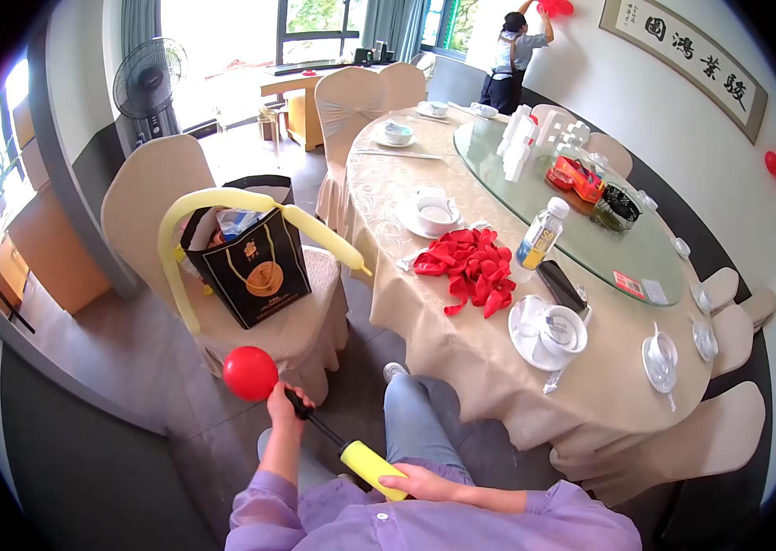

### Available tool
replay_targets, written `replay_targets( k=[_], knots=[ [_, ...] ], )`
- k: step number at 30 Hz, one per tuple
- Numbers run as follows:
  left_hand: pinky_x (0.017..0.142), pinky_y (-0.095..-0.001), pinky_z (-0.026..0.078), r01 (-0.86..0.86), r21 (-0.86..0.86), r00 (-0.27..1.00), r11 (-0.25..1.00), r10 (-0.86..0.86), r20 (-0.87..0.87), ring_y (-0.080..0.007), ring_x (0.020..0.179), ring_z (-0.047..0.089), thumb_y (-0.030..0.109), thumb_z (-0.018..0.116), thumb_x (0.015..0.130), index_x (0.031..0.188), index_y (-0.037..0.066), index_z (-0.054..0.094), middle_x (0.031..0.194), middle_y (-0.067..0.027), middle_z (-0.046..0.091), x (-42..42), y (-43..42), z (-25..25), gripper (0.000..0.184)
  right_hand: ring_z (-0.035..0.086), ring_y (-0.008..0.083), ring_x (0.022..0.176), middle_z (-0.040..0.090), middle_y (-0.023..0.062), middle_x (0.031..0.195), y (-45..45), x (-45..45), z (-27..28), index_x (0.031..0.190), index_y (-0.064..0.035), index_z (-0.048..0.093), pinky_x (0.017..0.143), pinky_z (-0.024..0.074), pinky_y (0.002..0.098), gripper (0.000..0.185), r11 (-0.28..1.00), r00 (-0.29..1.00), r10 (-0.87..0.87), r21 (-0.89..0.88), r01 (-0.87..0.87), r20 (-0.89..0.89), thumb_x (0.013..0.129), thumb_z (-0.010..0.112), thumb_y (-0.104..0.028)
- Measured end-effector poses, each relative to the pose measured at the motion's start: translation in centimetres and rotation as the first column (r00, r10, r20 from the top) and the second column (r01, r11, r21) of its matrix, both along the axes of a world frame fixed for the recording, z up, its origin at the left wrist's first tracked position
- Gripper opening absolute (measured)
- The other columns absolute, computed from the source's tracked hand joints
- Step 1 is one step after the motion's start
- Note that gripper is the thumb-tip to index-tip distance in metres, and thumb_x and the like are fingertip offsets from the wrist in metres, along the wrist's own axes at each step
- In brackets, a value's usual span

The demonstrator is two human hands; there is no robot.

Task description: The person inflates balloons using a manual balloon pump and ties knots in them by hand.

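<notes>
My left hand (290,405) is closed around the black handle (297,402) of a balloon pump, at the end of its extended rod. A partly inflated, round red balloon (251,373) sits against the top of that hand; its neck is hidden by my fingers. My right hand (417,481) grips the pump's yellow barrel (372,466) close to my body. On the table edge ahead lies a pile of red, uninflated balloons (470,266). A long pale yellow balloon (213,199) is bent around a black paper bag (255,266) on the chair to the left.
A round table (406,197) with a glass turntable (580,243) carries bowls, a bottle (542,234) and a phone (562,286). Covered chairs surround it. A standing fan (149,81) is at the back left. Another person (509,60) reaches toward red balloons on the far wall.
</notes>
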State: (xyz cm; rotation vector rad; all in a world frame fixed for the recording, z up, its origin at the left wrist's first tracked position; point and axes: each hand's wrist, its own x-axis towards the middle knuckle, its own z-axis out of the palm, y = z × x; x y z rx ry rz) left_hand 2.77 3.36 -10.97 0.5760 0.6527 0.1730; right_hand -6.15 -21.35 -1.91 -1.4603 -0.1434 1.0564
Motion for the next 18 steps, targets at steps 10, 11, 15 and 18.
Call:
replay_targets(
  k=[10,11,15,18],
  knots=[
    [0.038,-0.0356,0.034,-0.002,0.036,0.999,0.999,0.000,0.050,-0.0228,0.037,0.038,0.024,0.039,0.085,0.071,0.009,0.037,0.055,-0.0094,0.042,-1.2,0.3,5.4,0.021,0.044,0.0088,0.045,0.051,0.0042,0.067,1.8,-0.4,1.7,0.095,-0.0020,0.046,0.038,0.0338,0.0215,0.030,0.997,0.991,-0.053,0.044,0.059,-0.124,0.083,0.053,-0.028],
    [0.039,-0.0365,0.037,-0.031,0.056,0.997,0.998,0.027,0.068,-0.0225,0.038,0.041,0.023,0.039,0.084,0.073,0.009,0.038,0.055,-0.0096,0.043,-0.8,1.2,4.8,0.018,0.044,0.0089,0.044,0.051,0.0043,0.067,1.0,-1.1,1.8,0.094,-0.0020,0.046,0.038,0.0334,0.0215,0.029,0.993,0.992,-0.078,0.080,0.086,-0.099,0.083,0.052,-0.028],
    [0.043,-0.0367,0.040,-0.006,-0.040,0.996,0.999,0.010,0.094,-0.0206,0.040,0.043,0.025,0.038,0.085,0.076,0.010,0.039,0.054,-0.0082,0.044,-1.3,-1.4,1.8,0.017,0.042,0.0085,0.043,0.051,0.0051,0.067,1.4,-0.8,2.2,0.093,-0.0026,0.045,0.037,0.0313,0.0210,0.028,0.993,0.991,-0.072,0.085,0.082,-0.108,0.083,0.051,-0.028],
    [0.043,-0.0369,0.041,0.075,-0.031,0.992,0.997,-0.072,0.107,-0.0210,0.038,0.043,0.026,0.037,0.085,0.077,0.010,0.039,0.054,-0.0079,0.044,-2.7,-3.1,3.2,0.018,0.040,0.0088,0.040,0.052,0.0061,0.067,4.2,0.5,0.7,0.096,-0.0031,0.043,0.035,0.0288,0.0207,0.028,0.997,0.990,-0.074,0.017,0.077,-0.122,0.084,0.050,-0.028]
  ],
)
